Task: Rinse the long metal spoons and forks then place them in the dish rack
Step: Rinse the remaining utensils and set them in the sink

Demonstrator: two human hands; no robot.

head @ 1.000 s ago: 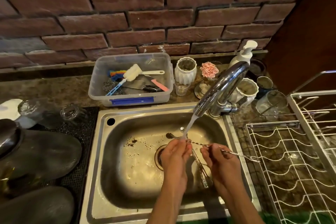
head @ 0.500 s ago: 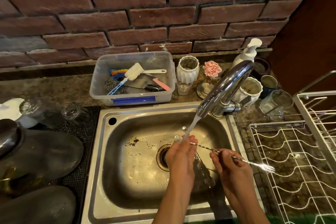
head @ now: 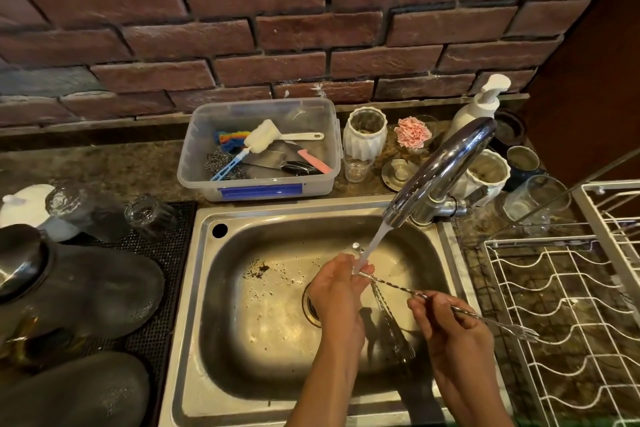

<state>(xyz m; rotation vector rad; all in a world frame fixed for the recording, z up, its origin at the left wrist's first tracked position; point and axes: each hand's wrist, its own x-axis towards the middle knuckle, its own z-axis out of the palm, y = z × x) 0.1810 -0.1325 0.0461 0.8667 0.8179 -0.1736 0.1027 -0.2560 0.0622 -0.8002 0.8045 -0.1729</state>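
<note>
Over the sink point(head: 207, 288), the left hand point(head: 337, 291) and right hand point(head: 446, 322) both pinch a long twisted fork point(head: 485, 321) under the tap's stream point(head: 370, 246); its tines reach right over the dish rack point(head: 568, 322).

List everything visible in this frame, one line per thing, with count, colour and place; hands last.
long fork: one, silver, held over the sink's right edge, prongs toward the rack
other cutlery: several, silver, held in the sink; count unclear
sink: one, steel, centre
tap: one, chrome, running
dish rack: one, white wire, right
plastic tub: one, clear, behind the sink, holding brushes
ribbed jars: two, white, near the tap
soap pump: one, white, back right
glasses: several, clear, on the counter
left hand: under the stream, gripping cutlery
right hand: pinching the long fork
</note>
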